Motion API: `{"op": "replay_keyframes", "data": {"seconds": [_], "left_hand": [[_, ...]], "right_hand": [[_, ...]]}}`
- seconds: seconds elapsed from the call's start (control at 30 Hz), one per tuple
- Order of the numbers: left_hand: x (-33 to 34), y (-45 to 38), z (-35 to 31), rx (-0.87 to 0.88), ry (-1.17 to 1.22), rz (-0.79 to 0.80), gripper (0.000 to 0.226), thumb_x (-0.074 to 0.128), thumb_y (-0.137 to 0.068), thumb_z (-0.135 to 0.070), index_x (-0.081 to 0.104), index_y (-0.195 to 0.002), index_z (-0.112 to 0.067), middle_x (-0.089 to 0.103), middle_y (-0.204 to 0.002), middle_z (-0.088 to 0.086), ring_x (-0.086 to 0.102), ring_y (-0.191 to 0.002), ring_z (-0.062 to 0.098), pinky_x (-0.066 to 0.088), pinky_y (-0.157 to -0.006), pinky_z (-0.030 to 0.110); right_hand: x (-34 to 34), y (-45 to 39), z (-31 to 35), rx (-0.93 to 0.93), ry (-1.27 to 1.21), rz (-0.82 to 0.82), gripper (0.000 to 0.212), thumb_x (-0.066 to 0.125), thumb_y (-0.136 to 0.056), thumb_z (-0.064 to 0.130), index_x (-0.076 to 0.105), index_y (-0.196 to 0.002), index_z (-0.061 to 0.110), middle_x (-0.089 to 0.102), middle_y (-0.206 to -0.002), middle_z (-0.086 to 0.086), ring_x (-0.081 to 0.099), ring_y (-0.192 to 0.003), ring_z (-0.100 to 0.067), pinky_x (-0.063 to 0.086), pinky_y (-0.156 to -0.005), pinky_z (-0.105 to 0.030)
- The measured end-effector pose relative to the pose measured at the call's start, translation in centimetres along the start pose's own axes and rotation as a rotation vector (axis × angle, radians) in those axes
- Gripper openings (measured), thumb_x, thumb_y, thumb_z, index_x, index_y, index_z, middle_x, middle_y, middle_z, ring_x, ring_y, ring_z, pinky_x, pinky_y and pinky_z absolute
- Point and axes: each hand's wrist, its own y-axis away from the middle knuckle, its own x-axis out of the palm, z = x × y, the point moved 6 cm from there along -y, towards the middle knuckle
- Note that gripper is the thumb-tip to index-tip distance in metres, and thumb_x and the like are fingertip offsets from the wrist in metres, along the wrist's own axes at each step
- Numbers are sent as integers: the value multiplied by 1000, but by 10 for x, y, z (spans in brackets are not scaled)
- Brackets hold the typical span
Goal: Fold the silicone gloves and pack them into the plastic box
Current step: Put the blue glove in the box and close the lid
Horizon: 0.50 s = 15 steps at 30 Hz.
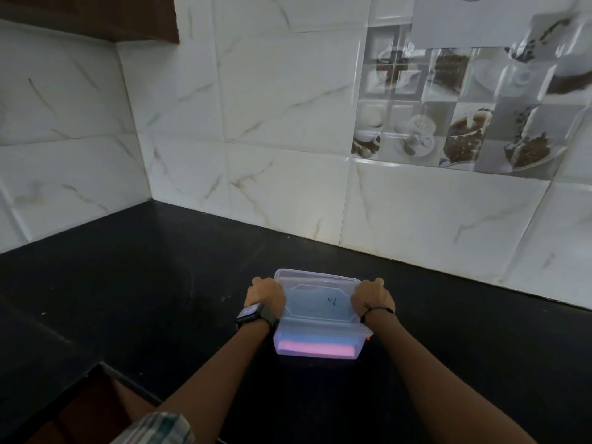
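A translucent plastic box (317, 350) stands on the black counter, with its clear lid (317, 296) lying on top. Through the front wall I see folded silicone gloves (315, 342), a blue layer above a pink one. My left hand (266, 293) presses down on the lid's left edge, fingers curled over the rim. On the lid's right edge my right hand (371, 296) presses the same way. A watch sits on my left wrist and a thin black cord on my right.
The black counter (144, 299) runs into a corner of white marble-look wall tiles (288, 155). Its front edge steps back at the lower left (105, 370). A dark wooden cabinet (96, 14) hangs at the upper left.
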Motion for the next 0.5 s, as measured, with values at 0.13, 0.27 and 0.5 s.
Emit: {"op": "replay_keyframes", "data": {"seconds": [0.13,0.27,0.5], "left_hand": [[13,1,2,-24,-65,50,36,33,-94,-13,54,-122,-3,49,-129,16,50,-118,31,45,-96,36],[16,-2,2,-78,-24,93,37,34,-95,-15,51,-125,-2,49,-133,17,51,-121,30,45,-99,36],[24,-7,4,-186,168,125,39,33,-96,-18,46,-128,0,50,-135,19,51,-124,34,42,-100,39]], "right_hand": [[7,2,-2,-9,63,-39,35,35,-94,18,55,-117,2,52,-116,-16,58,-101,-31,50,-83,-37],[10,0,-3,-7,103,-38,33,35,-95,21,54,-117,4,59,-113,-15,61,-100,-28,51,-82,-35],[18,-9,-14,108,-27,24,37,25,-96,29,50,-116,10,63,-112,-11,61,-99,-26,48,-83,-37]]}}
